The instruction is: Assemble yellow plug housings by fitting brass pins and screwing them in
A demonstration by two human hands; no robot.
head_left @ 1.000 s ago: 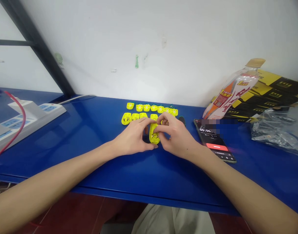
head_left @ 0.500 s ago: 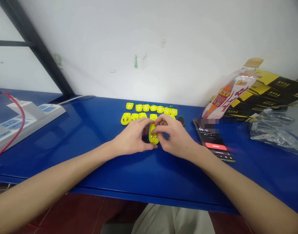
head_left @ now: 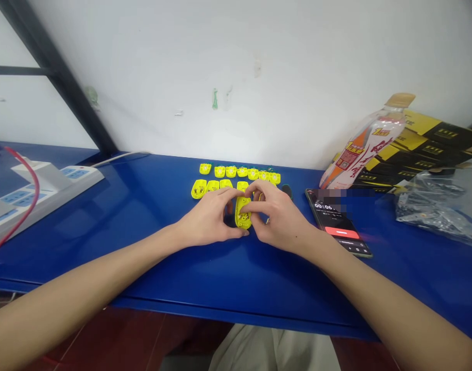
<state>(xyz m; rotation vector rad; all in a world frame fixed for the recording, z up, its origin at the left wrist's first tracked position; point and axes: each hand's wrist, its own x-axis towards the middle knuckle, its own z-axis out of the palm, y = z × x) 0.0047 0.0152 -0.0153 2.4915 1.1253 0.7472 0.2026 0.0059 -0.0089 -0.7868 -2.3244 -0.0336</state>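
A yellow plastic housing shell (head_left: 242, 219), open side up with small metal parts inside, stands between my hands over the blue table. My left hand (head_left: 208, 216) grips its ends, thumb at the near end and fingers at the far end. Fingers of my right hand (head_left: 276, 214) reach into the shell from the right, bent together; whether they pinch a small part is hidden. Just beyond lie more yellow shells (head_left: 199, 189), partly covered by my hands. Behind these runs a row of smaller yellow pieces (head_left: 231, 171).
A phone (head_left: 338, 221) with a running timer lies to the right. Behind it are a drink bottle (head_left: 365, 144), stacked black-and-yellow boxes (head_left: 437, 149) and a clear bag of parts (head_left: 439, 208). On the left is a white power strip (head_left: 73, 178) with a red cable (head_left: 33, 175).
My right fingers have shifted slightly within the yellow shell. My left hand keeps its hold, and the shell stays nearly in place.
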